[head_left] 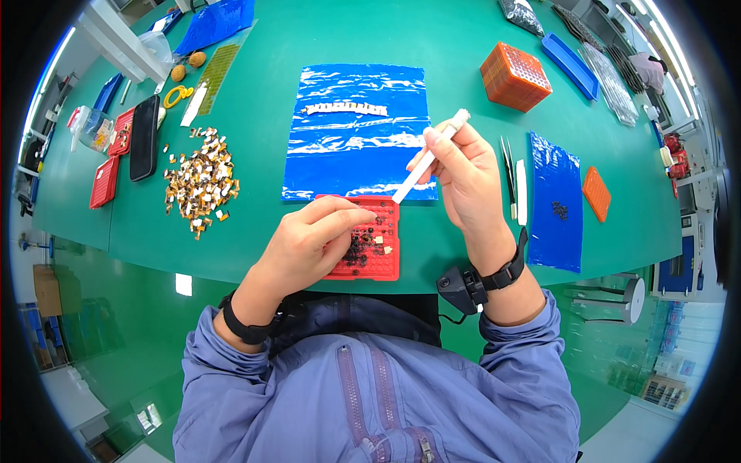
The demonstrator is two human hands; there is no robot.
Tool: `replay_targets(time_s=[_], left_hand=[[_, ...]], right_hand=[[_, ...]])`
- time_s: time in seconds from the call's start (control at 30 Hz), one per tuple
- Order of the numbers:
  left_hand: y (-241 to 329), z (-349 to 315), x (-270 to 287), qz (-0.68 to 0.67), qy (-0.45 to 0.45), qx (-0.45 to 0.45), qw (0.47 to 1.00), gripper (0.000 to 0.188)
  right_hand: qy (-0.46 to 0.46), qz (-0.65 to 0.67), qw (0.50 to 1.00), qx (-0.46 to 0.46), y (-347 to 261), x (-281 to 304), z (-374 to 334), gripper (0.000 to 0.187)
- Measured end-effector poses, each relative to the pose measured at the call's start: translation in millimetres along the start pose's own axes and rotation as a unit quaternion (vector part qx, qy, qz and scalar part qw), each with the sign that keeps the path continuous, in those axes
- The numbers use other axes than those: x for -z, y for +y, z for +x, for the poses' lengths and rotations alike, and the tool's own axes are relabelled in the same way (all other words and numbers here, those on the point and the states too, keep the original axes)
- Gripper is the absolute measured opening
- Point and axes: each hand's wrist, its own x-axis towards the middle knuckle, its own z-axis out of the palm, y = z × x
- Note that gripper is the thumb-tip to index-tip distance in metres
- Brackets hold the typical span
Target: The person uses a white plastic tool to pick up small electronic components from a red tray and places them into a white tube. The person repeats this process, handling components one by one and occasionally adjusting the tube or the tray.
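Note:
My right hand is raised and closed around a white pen-like stick, slanting with its lower end just above the right edge of a red tray. The tray has rows of small recesses and holds many small black parts and a few cream-coloured pieces. Over the tray's left side is my left hand, its index finger stretched toward the black parts and its thumb apart from the fingertip. Whether that fingertip presses on a part is too small to tell.
Beyond the tray lies a blue sheet bearing a row of small white pieces. A pile of gold-and-white parts is at left. Tweezers, a second blue sheet, an orange tray and an orange tray stack stand at right.

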Motion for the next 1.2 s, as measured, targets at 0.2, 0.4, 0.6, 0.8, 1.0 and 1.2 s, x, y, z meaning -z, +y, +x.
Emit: replay_targets(time_s=[0.2, 0.4, 0.6, 0.8, 1.0, 1.2], left_hand=[[-2.8, -0.5, -1.8, -0.003, 0.009, 0.008, 1.0, 0.021], [-0.1, 0.9, -3.9, -0.011, 0.014, 0.015, 1.0, 0.027], [-1.1, 1.5, -4.8, -0.016, 0.031, 0.007, 0.999, 0.023], [-2.5, 0.9, -4.6, -0.017, 0.04, 0.008, 0.999, 0.021], [-1.9, 2.7, 0.6, -0.014, 0.067, 0.0, 0.998, 0.021], [-4.0, -17.3, 18.9, -0.011, 0.08, 0.04, 0.996, 0.017]], right_hand=[[0.011, -0.027, 1.0, 0.0, -1.8, -3.3, -0.9, 0.013], [0.011, -0.024, 1.0, -0.002, -1.9, -3.4, -0.7, 0.012], [0.012, -0.023, 1.0, -0.004, -2.0, -3.9, -1.0, 0.012], [0.009, -0.028, 1.0, -0.002, -1.9, -3.0, -1.1, 0.013], [0.004, -0.019, 1.0, 0.001, -0.7, -0.5, -0.2, 0.012], [-0.001, 0.001, 1.0, -0.012, -0.9, -1.5, -0.7, 0.011]])
